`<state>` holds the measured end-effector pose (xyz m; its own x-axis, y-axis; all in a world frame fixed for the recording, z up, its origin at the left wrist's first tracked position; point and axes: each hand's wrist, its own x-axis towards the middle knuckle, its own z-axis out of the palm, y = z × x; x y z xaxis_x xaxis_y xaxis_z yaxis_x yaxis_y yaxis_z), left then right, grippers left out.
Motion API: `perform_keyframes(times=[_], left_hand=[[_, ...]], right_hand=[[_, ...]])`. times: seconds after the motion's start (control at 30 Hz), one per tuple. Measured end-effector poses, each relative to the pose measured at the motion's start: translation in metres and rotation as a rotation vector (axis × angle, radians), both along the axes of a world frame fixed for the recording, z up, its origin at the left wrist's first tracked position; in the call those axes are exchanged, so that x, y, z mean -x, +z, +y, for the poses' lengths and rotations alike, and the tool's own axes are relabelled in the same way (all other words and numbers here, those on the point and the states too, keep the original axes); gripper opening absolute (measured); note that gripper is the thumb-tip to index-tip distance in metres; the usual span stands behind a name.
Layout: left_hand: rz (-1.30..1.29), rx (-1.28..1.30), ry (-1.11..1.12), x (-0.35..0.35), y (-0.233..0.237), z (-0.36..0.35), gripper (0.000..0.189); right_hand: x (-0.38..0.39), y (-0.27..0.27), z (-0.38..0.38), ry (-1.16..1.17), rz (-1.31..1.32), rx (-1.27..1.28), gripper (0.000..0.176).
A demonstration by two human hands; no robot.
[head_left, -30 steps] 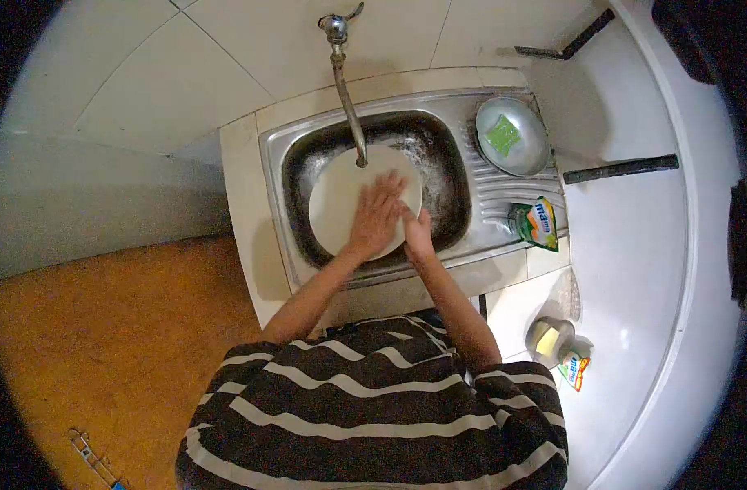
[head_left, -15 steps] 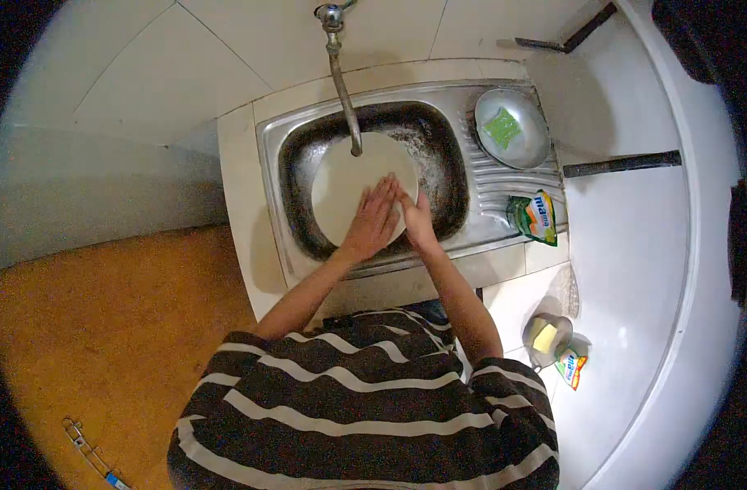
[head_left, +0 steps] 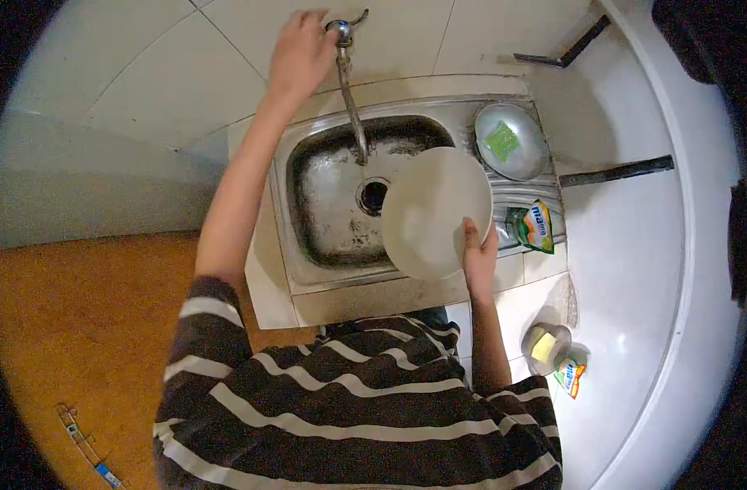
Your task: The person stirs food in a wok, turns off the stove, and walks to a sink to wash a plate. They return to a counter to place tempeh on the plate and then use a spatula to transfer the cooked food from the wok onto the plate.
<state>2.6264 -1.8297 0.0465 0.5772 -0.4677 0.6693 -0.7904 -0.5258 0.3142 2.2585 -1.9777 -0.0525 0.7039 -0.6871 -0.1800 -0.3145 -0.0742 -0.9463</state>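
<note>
Right hand (head_left: pixel 478 257) was pinching the white plate (head_left: pixel 435 212) by its rim, tilted over the sink's (head_left: pixel 329 224) right edge. Left hand (head_left: pixel 302 51) was curled on the tap (head_left: pixel 342 31). Plate looked clean, so I'd say mostly done, just not put away.

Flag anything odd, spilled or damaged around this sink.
Nothing spilled or broken. The sink basin is darkly stained around the drain. The right hand holds the plate by its rim; the left hand is at the tap.
</note>
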Motion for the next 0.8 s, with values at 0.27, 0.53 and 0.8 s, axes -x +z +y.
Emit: perform_keyframes(times=[0.27, 0.53, 0.8], left_hand=[[0.025, -0.595, 0.205, -0.057, -0.028, -0.080, 0.030], [-0.005, -0.515, -0.281, -0.022, -0.005, -0.033, 0.035], [0.023, 0.136, -0.291, 0.093, 0.019, -0.015, 0.041]], right_hand=[[0.025, 0.019, -0.003, -0.112, -0.046, 0.034, 0.037], [0.041, -0.015, -0.001, -0.206, -0.176, -0.333, 0.046], [0.068, 0.054, 0.012, -0.427, -0.278, -0.444, 0.056]])
